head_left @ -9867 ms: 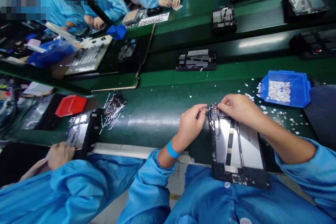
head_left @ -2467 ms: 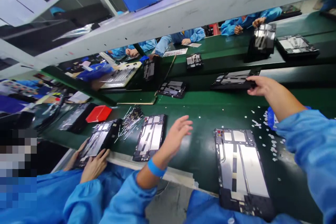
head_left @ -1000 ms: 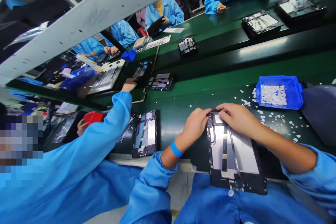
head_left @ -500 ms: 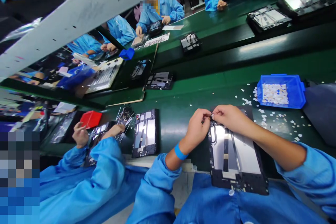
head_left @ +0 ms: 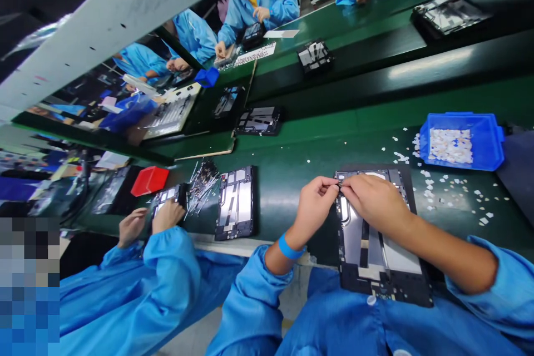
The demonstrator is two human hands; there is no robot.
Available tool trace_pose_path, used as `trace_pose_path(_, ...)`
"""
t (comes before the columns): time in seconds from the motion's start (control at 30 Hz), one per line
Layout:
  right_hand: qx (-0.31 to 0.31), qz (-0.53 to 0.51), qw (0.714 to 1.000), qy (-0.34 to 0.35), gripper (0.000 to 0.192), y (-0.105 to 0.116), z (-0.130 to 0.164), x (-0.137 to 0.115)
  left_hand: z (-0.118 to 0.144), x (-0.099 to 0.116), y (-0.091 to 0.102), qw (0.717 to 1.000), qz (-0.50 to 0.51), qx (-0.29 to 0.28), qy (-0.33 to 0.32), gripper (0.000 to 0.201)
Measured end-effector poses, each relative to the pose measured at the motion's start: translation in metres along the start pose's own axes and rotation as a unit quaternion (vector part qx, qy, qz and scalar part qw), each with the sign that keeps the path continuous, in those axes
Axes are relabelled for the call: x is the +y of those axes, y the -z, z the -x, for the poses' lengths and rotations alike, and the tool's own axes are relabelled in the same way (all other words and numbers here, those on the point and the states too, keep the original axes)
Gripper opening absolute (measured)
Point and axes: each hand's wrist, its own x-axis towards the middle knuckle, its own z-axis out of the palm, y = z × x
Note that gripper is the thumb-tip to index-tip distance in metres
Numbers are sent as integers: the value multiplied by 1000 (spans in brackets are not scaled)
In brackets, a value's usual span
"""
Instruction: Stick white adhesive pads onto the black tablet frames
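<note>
A black tablet frame (head_left: 384, 258) with silver inner plates lies lengthwise in front of me on the green belt (head_left: 283, 172). My left hand (head_left: 315, 206) and my right hand (head_left: 375, 200) meet over its far left corner. The fingertips of both pinch a tiny part there, too small to make out. A blue band circles my left wrist. A blue tray (head_left: 461, 141) of small white pieces stands to the right, beyond the frame.
White scraps (head_left: 454, 189) litter the belt near the tray. A second frame (head_left: 236, 202) lies to my left. A co-worker's hands (head_left: 150, 219) rest on another frame beside a red tray (head_left: 149, 179). More frames and seated people line the far side.
Half a second ago my fingertips were pinched just above the frame's corner; now they sit slightly lower on it. The co-worker's arm, stretched across the belt a second ago, is back at their own frame.
</note>
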Motion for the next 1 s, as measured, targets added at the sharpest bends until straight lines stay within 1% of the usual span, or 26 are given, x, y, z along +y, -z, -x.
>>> trace_pose_path(0.07, -2, -6, 1000, -7, 28, -1, 0, 1, 4, 1, 0, 1000, -1, 5, -1, 9)
trace_pose_path(0.2, -14, -51, 998, -21, 24, -1, -3, 3, 11, 4, 1, 999, -29, 10, -15, 9)
trace_pose_path(0.3, -14, -63, 997, -44, 20, -1, -7, -4, 14, 5, 1, 998, -51, 9, -26, 8)
trace_pose_path(0.37, -14, -57, 996, -62, 17, 3, -12, -9, 14, 4, 1, 998, -54, 3, -18, 8)
trace_pose_path(0.43, -7, -45, 996, -80, 16, 14, -14, -3, 11, 2, 0, 999, -34, -7, -3, 8)
trace_pose_path(0.47, 3, -35, 995, -95, 15, 23, -13, 8, 8, 0, 0, 1000, -13, -12, 5, 9)
trace_pose_path(0.5, 17, -17, 993, -119, 13, 35, -10, 25, 5, -3, 1, 1000, 12, -17, 12, 10)
trace_pose_path(0.57, 47, 48, 979, -191, 10, 62, 4, 75, -1, -8, 1, 998, 56, -26, 23, 12)
trace_pose_path(0.6, 55, 107, 965, -235, 14, 76, 13, 103, -4, -10, 1, 997, 69, -29, 26, 12)
trace_pose_path(0.63, 50, 160, 949, -268, 22, 88, 23, 130, -6, -12, 1, 996, 77, -29, 28, 12)
trace_pose_path(0.67, 43, 196, 936, -287, 33, 98, 31, 151, -8, -14, 1, 996, 80, -29, 30, 12)
trace_pose_path(0.7, 52, 216, 932, -286, 36, 105, 39, 164, -9, -15, 1, 996, 83, -26, 31, 12)
trace_pose_path(0.73, 48, 214, 937, -272, 33, 106, 43, 167, -10, -16, 0, 995, 87, -23, 33, 12)
trace_pose_path(0.77, 48, 192, 949, -246, 27, 103, 45, 159, -10, -16, 0, 995, 91, -21, 35, 12)
trace_pose_path(0.8, 41, 155, 965, -206, 19, 96, 44, 143, -10, -16, -1, 994, 96, -21, 37, 12)
trace_pose_path(0.83, 38, 111, 980, -163, 16, 84, 40, 120, -10, -15, -2, 994, 100, -22, 38, 12)
trace_pose_path(0.87, 29, 71, 990, -117, 17, 70, 34, 94, -9, -15, -3, 994, 103, -22, 39, 11)
trace_pose_path(0.93, -2, 28, 999, -37, 21, 40, 18, 43, -6, -14, -5, 994, 101, -16, 36, 10)
trace_pose_path(0.97, -16, 17, 1000, -13, 23, 26, 12, 24, -4, -13, -6, 995, 96, -9, 33, 10)
trace_pose_path(1.0, -23, 13, 1000, 2, 24, 14, 6, 10, -1, -13, -7, 996, 86, 1, 29, 9)
